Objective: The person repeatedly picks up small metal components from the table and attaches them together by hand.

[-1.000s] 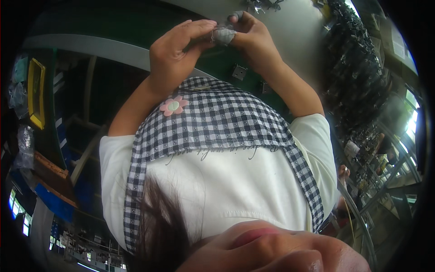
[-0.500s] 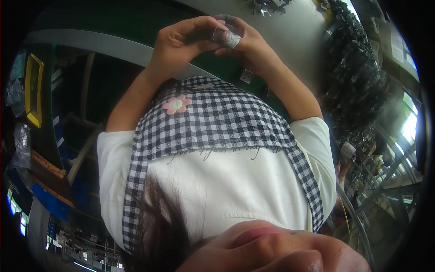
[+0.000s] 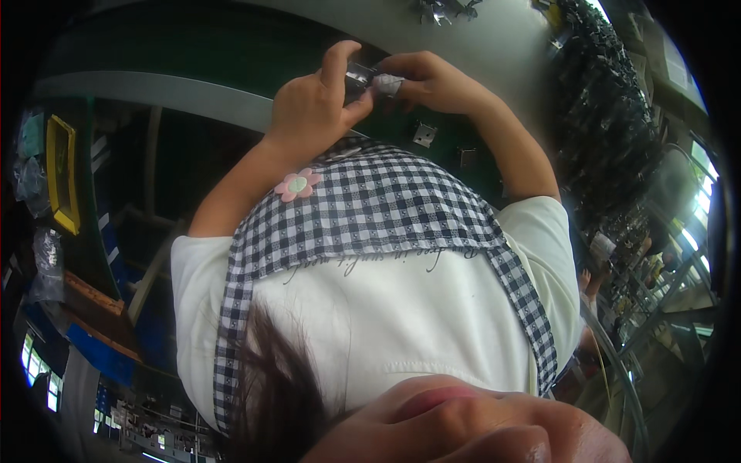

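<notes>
My left hand (image 3: 312, 104) holds a small shiny metal part (image 3: 358, 77) between its thumb and raised index finger. My right hand (image 3: 444, 83) meets the same part from the right, its thumb and fingers pinched at the part's edge. White tape (image 3: 388, 84) is wrapped round a digit of that hand. Some of the part is hidden by the fingers, so its full shape does not show. Below my right hand, a small bent metal piece with holes (image 3: 424, 134) lies on the green surface (image 3: 401, 123). A second, darker metal piece (image 3: 466, 157) is by my right forearm.
A long heap of dark metal parts (image 3: 602, 108) runs down the right side. Several loose metal pieces (image 3: 448, 11) lie at the far edge. At left are a yellow frame (image 3: 63, 174) and a clear plastic bag (image 3: 48, 266). Another person's hand (image 3: 587, 282) shows at right.
My hands have shifted slightly; the left index finger now points up and the metal part shows between the hands. More of the two loose pieces by my right forearm is visible.
</notes>
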`<action>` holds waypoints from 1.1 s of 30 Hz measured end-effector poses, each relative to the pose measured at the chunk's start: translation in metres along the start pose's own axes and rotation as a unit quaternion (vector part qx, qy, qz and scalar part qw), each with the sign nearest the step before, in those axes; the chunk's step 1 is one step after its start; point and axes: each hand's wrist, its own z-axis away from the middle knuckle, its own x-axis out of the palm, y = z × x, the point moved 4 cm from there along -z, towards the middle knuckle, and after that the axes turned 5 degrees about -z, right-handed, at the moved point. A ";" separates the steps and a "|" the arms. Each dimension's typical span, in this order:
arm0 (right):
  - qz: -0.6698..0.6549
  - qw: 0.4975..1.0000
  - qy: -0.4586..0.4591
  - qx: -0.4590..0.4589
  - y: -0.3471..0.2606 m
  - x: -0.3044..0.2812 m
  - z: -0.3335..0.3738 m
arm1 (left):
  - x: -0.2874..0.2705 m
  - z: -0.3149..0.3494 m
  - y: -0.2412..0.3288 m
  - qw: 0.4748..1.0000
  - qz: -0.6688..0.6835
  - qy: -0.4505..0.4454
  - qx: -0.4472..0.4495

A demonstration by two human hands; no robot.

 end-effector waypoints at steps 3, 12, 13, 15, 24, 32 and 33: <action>0.376 0.856 0.335 -0.117 0.012 -0.078 0.009 | 0.017 -0.011 -0.018 0.992 -0.099 -0.075 -0.019; 0.045 0.931 0.319 -0.174 0.003 -0.065 0.020 | -0.020 -0.022 0.011 0.952 -0.093 0.200 0.213; -0.019 0.939 0.302 -0.163 -0.004 -0.044 0.025 | -0.024 -0.022 0.023 0.946 -0.022 0.221 0.235; -0.195 0.936 0.259 -0.136 -0.028 -0.008 0.030 | -0.028 -0.020 0.038 0.936 0.079 0.225 0.260; 0.376 0.769 0.288 -0.429 -0.046 0.010 0.043 | -0.018 -0.019 -0.003 0.884 0.463 -0.018 -0.058; -0.440 0.892 0.059 -0.083 -0.021 0.020 -0.008 | -0.030 -0.008 -0.014 0.945 0.295 0.105 0.096; -0.367 0.923 0.066 -0.096 -0.021 0.024 -0.010 | -0.030 -0.007 -0.013 0.959 0.228 0.104 0.135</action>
